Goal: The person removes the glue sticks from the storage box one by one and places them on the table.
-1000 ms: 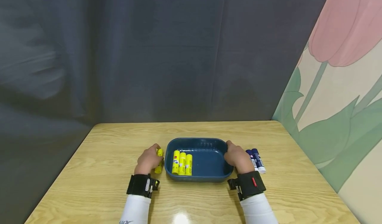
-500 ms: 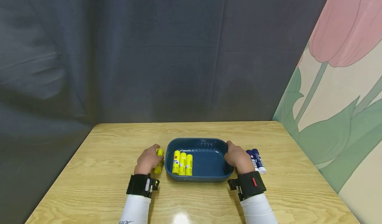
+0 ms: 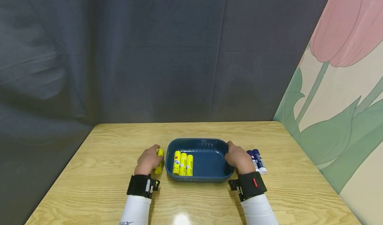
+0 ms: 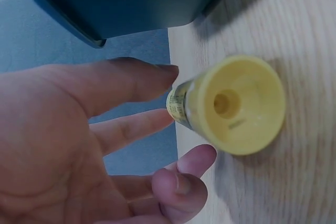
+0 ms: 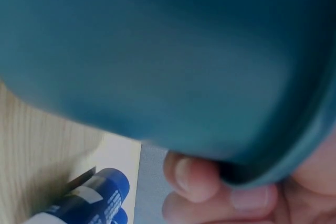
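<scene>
My left hand [image 3: 148, 160] is at a yellow glue stick [image 3: 159, 163] lying on the table left of the tray. In the left wrist view, thumb and index finger [image 4: 134, 129] straddle the far part of this stick, whose hollow base faces the camera. My right hand [image 3: 239, 159] grips the right end of a dark blue plastic tray [image 3: 209, 178], fingers [image 5: 197, 179] curled under its rim. Three yellow glue sticks [image 3: 183, 164] lie side by side in the left half of the tray.
Two dark blue glue sticks [image 3: 259, 161] with white ends lie on the table just right of my right hand, partly hidden by it. The wooden table [image 3: 191, 198] ends at a dark curtain [image 3: 179, 68] behind. A wall with painted tulips [image 3: 338, 118] borders the right side.
</scene>
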The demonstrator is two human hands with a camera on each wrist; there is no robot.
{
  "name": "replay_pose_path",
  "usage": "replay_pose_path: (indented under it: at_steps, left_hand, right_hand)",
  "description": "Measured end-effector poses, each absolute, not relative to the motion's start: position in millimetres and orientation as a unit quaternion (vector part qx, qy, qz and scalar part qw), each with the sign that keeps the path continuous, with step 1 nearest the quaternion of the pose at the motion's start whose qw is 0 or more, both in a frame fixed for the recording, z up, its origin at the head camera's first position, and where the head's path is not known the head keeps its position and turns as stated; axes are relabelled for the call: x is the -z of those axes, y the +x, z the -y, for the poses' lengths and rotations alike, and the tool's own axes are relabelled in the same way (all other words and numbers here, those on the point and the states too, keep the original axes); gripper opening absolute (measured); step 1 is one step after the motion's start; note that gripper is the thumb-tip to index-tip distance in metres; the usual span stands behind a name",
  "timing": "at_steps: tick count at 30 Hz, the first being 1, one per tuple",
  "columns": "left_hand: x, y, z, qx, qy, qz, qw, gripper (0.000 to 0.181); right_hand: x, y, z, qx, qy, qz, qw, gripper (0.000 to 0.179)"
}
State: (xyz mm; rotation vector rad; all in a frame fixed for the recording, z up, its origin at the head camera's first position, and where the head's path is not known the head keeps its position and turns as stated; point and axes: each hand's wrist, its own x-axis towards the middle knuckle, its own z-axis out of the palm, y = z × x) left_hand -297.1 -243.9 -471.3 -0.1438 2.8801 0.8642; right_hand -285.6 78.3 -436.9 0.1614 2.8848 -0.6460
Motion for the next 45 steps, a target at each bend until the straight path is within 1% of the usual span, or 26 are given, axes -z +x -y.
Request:
replay_pose_path:
  at_steps: [16,25,33,39,45]
  left_hand:
    - [458.8,-290.6,242.7,-0.291,-0.039,-0.955,0.042,0.056]
    - [446.3,-285.3,234.1,-0.284,-0.028,-0.958,0.01,0.053]
    - [432.3,-277.5,213.7,-0.274,0.003,-0.961,-0.031,0.05]
    - [431.2,-269.8,185.9,-0.264,0.03,-0.963,-0.038,0.049]
    - [440.9,-267.3,159.1,-0.246,0.061,-0.967,-0.027,0.049]
  right_hand:
    - [437.2,-285.4,-77.3,0.215,0.059,-0.97,0.093,0.058]
    - [437.0,-286.2,-77.6,0.212,0.065,-0.97,0.096,0.059]
    - [437.0,-286.7,-77.8,0.21,0.064,-0.971,0.095,0.059]
    - [438.0,-286.0,-78.7,0.216,0.057,-0.97,0.093,0.059]
    - [437.7,-285.8,-77.8,0.217,0.057,-0.97,0.094,0.059]
